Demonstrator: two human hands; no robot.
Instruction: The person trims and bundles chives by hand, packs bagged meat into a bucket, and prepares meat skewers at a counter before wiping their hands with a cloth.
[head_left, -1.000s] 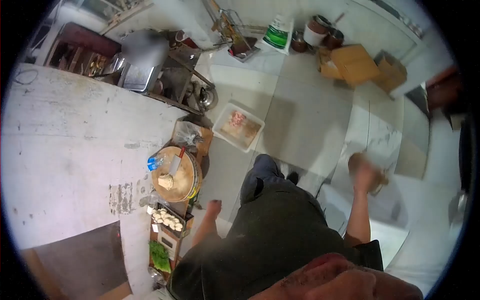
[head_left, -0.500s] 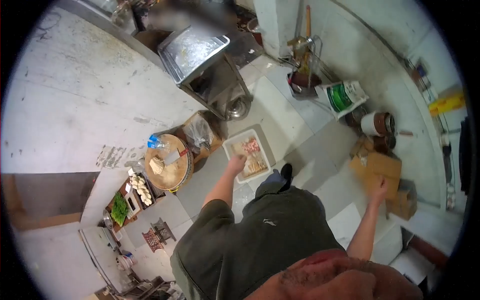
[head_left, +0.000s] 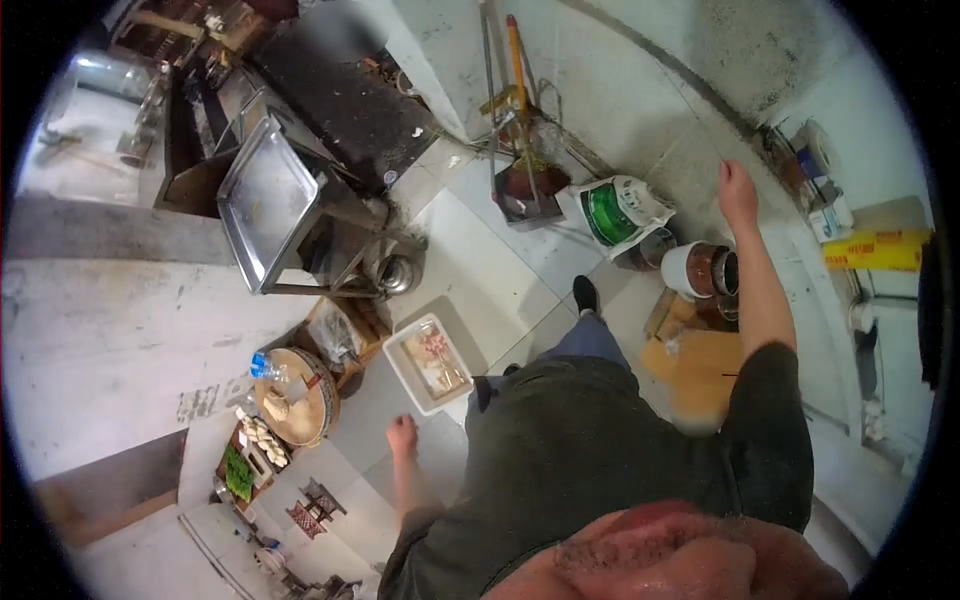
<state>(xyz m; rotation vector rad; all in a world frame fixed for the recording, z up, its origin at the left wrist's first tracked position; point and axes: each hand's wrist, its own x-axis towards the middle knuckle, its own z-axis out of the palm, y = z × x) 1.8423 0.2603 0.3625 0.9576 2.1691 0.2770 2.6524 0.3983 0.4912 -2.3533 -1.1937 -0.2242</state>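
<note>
My left hand (head_left: 402,436) hangs low beside my body with its fingers curled in. Nothing shows in it. Nearest to it is a white tray (head_left: 399,366) on the floor, holding small reddish and pale pieces; the two do not touch. My right hand (head_left: 737,190) is stretched out ahead at the upper right. Its fingers are closed, and no object shows in them. Beyond my left hand stands a round wooden board (head_left: 318,400) with a pale lump of dough (head_left: 277,408) and a clear bottle with a blue label (head_left: 264,366).
A metal tray (head_left: 268,205) rests on a rack at the left. A broom (head_left: 518,62) and dustpan lean at the wall, beside a green and white sack (head_left: 612,214). Pots (head_left: 690,270) and flattened cardboard (head_left: 700,375) lie to the right. Green vegetables (head_left: 239,472) are at the lower left.
The view has shifted along the room. My right hand has risen and reached forward. My left hand has drawn back from over the floor tray, and my feet have changed position.
</note>
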